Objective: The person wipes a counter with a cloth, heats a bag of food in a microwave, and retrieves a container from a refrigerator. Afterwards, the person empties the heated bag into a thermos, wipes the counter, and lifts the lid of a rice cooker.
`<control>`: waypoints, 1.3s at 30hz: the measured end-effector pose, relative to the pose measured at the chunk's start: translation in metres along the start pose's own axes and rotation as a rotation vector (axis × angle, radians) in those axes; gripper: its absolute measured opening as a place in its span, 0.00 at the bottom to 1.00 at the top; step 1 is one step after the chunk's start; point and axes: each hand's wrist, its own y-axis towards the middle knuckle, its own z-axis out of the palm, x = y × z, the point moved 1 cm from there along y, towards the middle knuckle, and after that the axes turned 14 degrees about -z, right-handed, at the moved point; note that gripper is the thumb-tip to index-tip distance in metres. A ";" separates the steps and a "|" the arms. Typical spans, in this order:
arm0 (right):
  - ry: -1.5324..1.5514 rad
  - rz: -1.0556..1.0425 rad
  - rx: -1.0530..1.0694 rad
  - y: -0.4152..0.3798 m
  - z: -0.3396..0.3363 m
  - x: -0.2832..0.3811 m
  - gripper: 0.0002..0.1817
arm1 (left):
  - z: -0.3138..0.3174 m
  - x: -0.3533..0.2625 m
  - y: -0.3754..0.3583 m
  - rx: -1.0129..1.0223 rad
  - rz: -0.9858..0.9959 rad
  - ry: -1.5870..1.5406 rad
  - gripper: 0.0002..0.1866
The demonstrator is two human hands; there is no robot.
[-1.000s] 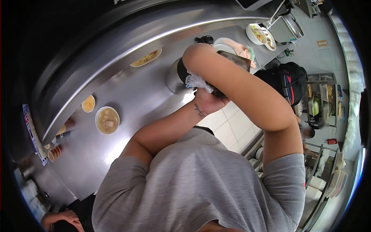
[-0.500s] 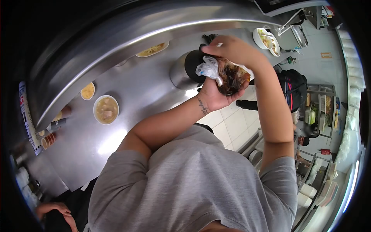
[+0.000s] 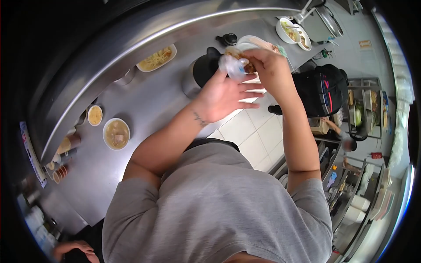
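Note:
My right hand (image 3: 274,70), its fingers closed, grips a small clear plastic bag (image 3: 232,65) with brown contents. The bag's bunched whitish part is blurred. Below it, my left hand (image 3: 219,96) is palm up with its fingers spread apart, thumb right beside the bag. Just behind the hands stands a metal container (image 3: 191,81) with a black top (image 3: 206,66). A white dish (image 3: 254,41) is partly hidden behind my right hand.
On the steel counter (image 3: 153,92) are a bowl of soup (image 3: 116,133), a smaller yellow bowl (image 3: 95,115) and a noodle dish (image 3: 157,58). Two white bowls (image 3: 287,30) sit at the far end. A person with a black backpack (image 3: 326,90) is at the right; another person's hands (image 3: 79,250) show lower left.
My left hand has let go of the bag and spread its fingers, shifting left and down. My right hand has turned and now holds the bag. The dish behind has come into view.

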 end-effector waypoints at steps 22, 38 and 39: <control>0.308 0.108 0.011 -0.005 0.029 -0.040 0.10 | -0.025 -0.075 -0.049 -0.881 0.818 1.201 0.08; 0.181 -0.005 0.074 -0.024 0.031 -0.042 0.09 | -0.047 -0.053 -0.078 -0.889 0.686 1.055 0.09; 0.250 0.031 0.028 -0.028 0.034 -0.049 0.07 | -0.049 -0.052 -0.079 -0.884 0.694 1.040 0.09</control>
